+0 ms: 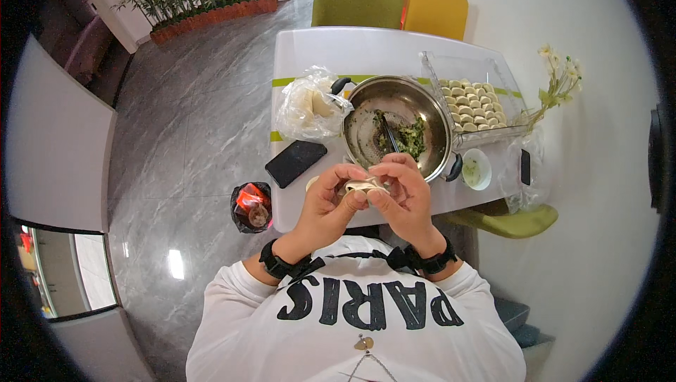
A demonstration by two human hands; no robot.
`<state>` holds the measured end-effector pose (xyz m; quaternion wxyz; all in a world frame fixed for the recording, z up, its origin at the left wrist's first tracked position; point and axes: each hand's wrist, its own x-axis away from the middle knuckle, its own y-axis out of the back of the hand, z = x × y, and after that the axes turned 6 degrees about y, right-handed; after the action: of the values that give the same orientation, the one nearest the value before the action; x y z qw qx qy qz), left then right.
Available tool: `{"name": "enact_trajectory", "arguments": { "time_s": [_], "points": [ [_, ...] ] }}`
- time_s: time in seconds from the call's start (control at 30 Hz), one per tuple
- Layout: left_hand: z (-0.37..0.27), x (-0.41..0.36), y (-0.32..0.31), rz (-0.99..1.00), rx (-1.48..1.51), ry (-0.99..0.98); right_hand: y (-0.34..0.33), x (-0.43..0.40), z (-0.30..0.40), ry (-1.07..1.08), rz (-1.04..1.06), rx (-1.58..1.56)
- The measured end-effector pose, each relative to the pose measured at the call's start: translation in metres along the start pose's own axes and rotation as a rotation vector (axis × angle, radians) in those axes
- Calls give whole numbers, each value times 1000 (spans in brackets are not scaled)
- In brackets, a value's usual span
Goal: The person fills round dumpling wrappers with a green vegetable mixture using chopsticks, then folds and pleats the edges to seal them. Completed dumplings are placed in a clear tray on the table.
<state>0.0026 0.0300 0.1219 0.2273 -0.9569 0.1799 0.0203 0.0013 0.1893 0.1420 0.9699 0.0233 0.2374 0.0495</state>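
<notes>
Between my left hand (332, 200) and my right hand (404, 197), a folded dumpling (364, 185) is pinched by thumbs and fingers. Its edge gapes slightly on the left side. Both hands are above the table's near edge, in front of a steel pot (359, 118). Green chopped filling (412, 138) lies in the pot, with dark chopsticks (390, 132) resting in it. Part of a pale dough wrapper (311, 183) shows beside my left hand. To the right of the pot, a clear plastic box (462, 140) holds rows of shaped dumplings (475, 105).
A plastic bag with dough (312, 107) and a black phone (296, 163) lie left of the pot. A white bowl (477, 169) sits at its right, near a dark object (525, 167) on clear plastic. A black waste bag (251, 207) is beside the table. Chairs (357, 0) stand beyond.
</notes>
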Motion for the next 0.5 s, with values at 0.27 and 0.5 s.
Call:
{"name": "enact_trajectory", "arguments": {
  "time_s": [0.27,0.5],
  "points": [
    [7,2,5,29,13,71,4,3,-4,61,18,147],
    [9,2,5,9,34,92,-1,6,-7,-23,-24,-31]
  ]
}}
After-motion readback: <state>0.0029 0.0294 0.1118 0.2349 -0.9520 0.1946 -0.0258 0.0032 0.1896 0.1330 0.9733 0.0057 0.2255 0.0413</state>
